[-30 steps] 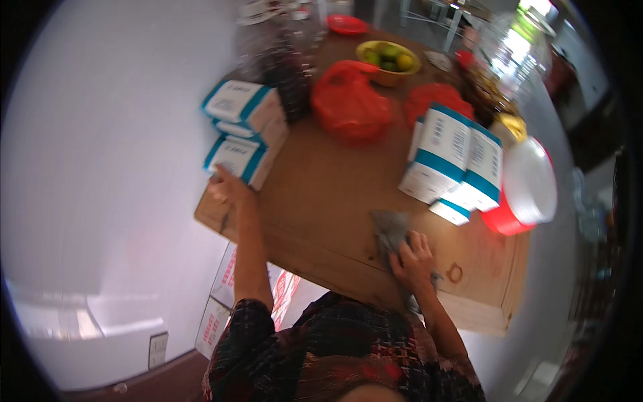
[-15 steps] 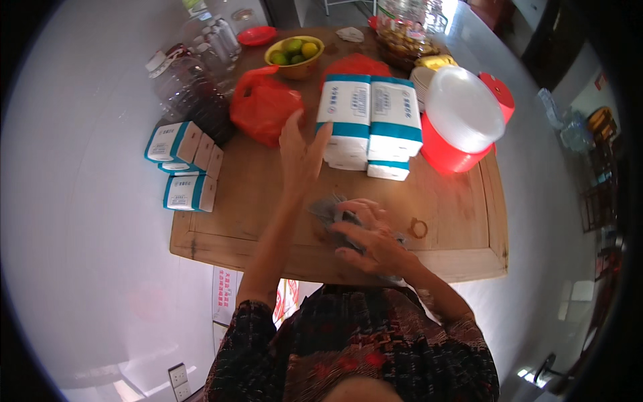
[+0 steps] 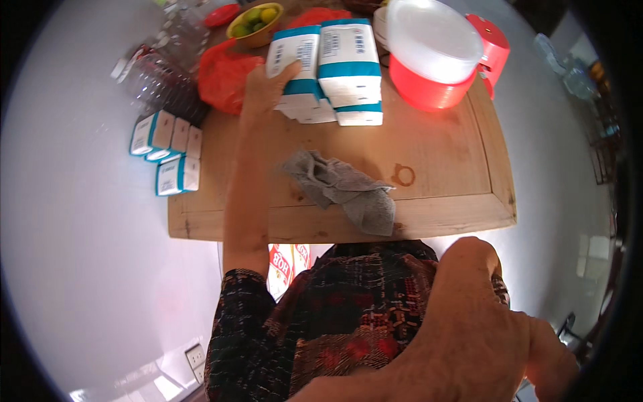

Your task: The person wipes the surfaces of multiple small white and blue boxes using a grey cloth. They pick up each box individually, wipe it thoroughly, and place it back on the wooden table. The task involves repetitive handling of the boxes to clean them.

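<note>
My left hand [image 3: 263, 88] is at the left column of white-and-teal tissue packs [image 3: 295, 50]. Its thumb lies across the pack's near face and the other fingers are mostly hidden at its left side. Against this column stands a second column of the same packs [image 3: 349, 50]. My right hand [image 3: 462, 355] is raised very close to the camera, off the table, with its fingertips out of the picture. A crumpled grey cloth [image 3: 345, 184] lies untouched near the table's front edge.
Smaller tissue packs [image 3: 153, 134] stack at the left edge. Behind them are a big dark bottle [image 3: 157, 80], a red plastic bag [image 3: 224, 77] and a yellow bowl of limes [image 3: 258, 33]. A red tub with a translucent lid [image 3: 432, 80] stands right. A ring stain [image 3: 403, 175] marks the wooden table [image 3: 449, 214].
My right hand has left the grey cloth and come up close to the camera. My left hand has moved onto the left tissue packs. The view has shifted, so the table's far things sit higher.
</note>
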`<state>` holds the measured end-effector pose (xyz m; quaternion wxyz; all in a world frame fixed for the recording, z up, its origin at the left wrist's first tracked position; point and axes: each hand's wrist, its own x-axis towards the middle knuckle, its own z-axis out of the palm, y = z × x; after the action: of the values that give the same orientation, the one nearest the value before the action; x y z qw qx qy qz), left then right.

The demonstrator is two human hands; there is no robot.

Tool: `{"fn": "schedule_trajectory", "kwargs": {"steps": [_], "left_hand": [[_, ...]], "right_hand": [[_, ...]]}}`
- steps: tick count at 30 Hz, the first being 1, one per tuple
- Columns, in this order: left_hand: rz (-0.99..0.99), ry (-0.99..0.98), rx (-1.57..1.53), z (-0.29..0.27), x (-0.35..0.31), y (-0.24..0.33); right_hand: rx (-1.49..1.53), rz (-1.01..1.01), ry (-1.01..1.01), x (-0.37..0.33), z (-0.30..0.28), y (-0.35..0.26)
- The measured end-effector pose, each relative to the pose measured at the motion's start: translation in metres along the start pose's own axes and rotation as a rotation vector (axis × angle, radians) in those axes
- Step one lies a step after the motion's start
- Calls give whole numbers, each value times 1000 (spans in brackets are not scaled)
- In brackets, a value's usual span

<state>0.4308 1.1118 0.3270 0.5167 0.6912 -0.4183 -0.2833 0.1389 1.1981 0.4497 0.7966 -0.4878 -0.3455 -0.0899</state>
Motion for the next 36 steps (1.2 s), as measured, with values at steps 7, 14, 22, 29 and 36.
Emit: {"fn": "schedule_trajectory", "kwargs": {"steps": [7, 14, 22, 29, 36], "left_hand": [[-164, 124, -135, 3, -23, 22], [-240, 269, -666, -39, -80, 0], [-200, 480, -917, -64, -200, -18], [-326, 366, -954, -24, -249, -37], [-374, 251, -845, 38, -262, -46]], "right_hand": [[-124, 83, 17, -38, 9, -24], [-51, 41, -24, -47, 5, -26], [-1116, 474, 580, -116, -79, 55], [-1786, 374, 372, -137, -105, 162], [-1570, 399, 599, -194, -90, 141]]}}
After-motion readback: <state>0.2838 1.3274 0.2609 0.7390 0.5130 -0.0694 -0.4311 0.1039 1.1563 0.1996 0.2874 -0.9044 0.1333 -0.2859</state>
